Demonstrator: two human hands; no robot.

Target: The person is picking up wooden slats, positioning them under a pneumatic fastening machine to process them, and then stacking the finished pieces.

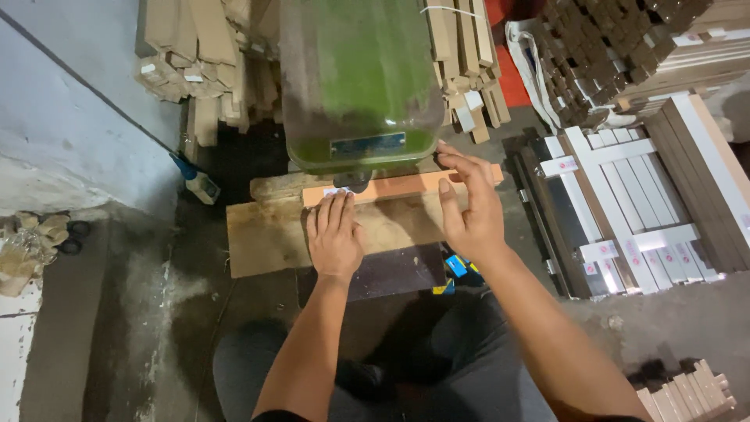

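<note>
Seen from the head camera, a smooth, pale orange wooden strip (406,186) lies across the middle of the frame, long and square-edged, on a rough plywood table (266,234) with a scuffed, grainy face. Behind it, at top centre, stands a bulky green machine (359,78), its painted metal worn and dusty, with rounded corners.

The left hand (334,234) lies flat, palm down, fingers straight and close together, the fingertips touching the near edge of the strip just below the machine; it grips nothing. The right hand (467,205) is open with fingers spread and slightly curled, resting against the right end of the strip, thumb on the near side and fingers reaching over the top; it presses rather than clasps.

In the upper left, short raw wood offcuts (195,55) are heaped in a stack. On the right of the frame lie flat bundles of long slats (648,203), white and dark brown, glossy and bound with white bands. Grey concrete floor (117,312) fills the lower left, stained and powdery.
</note>
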